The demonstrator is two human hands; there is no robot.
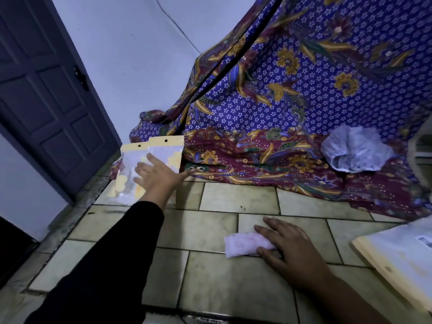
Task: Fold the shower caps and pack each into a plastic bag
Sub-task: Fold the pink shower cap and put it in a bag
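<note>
I see the left hand [155, 175] at centre left, fingers straight and spread, over a small stack of clear plastic bags [128, 160] with yellow tops. It's motion-blurred, so I can't tell if it touches them. The bags lie at the left edge of the tiled surface [233, 288], just beside the patterned cloth [304, 90] that fills the upper right.

Right hand [289, 246] is at lower right of centre, flat, with fingers extended, pressing on the right end of a folded pink-white shower cap [240, 244]. The cap lies on the tiles with its left half showing.

A crumpled white plastic bundle [355, 150] sits on the cloth at right, well apart from both hands. Pale flat packets [402, 260] are stacked at the lower right edge. Dark door [46, 90] at upper left.
</note>
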